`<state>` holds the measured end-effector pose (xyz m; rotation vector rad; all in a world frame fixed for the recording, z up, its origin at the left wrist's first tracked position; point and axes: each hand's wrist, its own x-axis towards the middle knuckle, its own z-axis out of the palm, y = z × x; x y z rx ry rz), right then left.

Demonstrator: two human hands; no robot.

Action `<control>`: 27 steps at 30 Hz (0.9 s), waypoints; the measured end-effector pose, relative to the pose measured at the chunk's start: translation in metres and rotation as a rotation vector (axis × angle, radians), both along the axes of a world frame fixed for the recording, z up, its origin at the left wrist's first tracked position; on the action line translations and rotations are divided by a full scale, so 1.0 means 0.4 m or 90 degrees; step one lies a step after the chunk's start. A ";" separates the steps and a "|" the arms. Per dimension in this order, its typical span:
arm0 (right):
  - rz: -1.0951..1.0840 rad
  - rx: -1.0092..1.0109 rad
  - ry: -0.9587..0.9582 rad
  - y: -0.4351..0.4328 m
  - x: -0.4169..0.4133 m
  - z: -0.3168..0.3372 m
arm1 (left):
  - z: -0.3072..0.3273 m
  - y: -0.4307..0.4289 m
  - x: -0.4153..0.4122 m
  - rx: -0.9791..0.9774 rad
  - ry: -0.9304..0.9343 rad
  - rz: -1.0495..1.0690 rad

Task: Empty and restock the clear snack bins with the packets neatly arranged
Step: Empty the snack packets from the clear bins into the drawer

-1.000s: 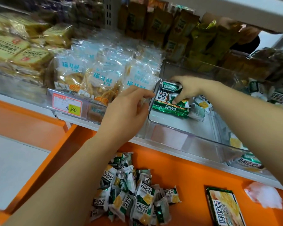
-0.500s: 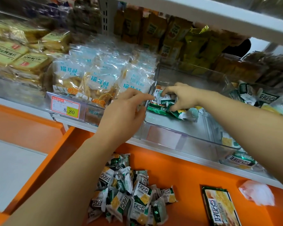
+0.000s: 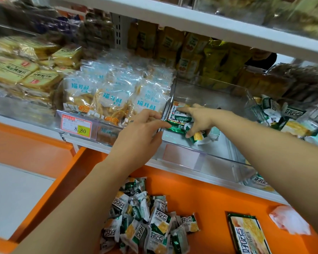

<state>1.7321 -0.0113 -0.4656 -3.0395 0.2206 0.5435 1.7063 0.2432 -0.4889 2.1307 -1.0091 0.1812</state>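
A shop worker restocked a clear snack bin (image 3: 218,99) on a white shelf, both bare arms reaching away over an orange ledge (image 3: 200,191). The right hand (image 3: 200,119) lay inside the bin, fingers spread and pressing down on a small cluster of green-and-white packets (image 3: 178,120) bunched against the bin's left wall — no pinch was visible, though the underside of the palm was hidden. The left hand (image 3: 141,132) hovered just outside that same wall, fingers loosely curled and extended toward the bin's near-left corner; whether it touched the plastic could not be told, and it held nothing that could be seen.

The stacked packets appeared to lie with their long axes running left to right across the bin, square to its left wall, while one looser packet (image 3: 199,137) sat tilted just nearer. Most of the bin floor, to the right and far side, stood bare. The remaining stock — a loose pile of packets (image 3: 147,219) — lay on the ledge below, nearer the left arm than the right, so that hand seemed better placed to fetch the next handful. A larger flat packet (image 3: 248,233) rested to the pile's right.
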 end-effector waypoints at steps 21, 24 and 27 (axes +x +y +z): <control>0.103 0.338 -0.158 0.180 -0.424 0.189 | -0.005 0.011 -0.021 0.041 -0.069 -0.017; 0.098 0.393 -0.061 0.220 -0.478 0.126 | -0.020 0.025 -0.034 0.061 -0.144 -0.020; 0.096 0.398 0.036 0.239 -0.507 0.034 | -0.045 0.049 -0.040 0.093 -0.208 -0.002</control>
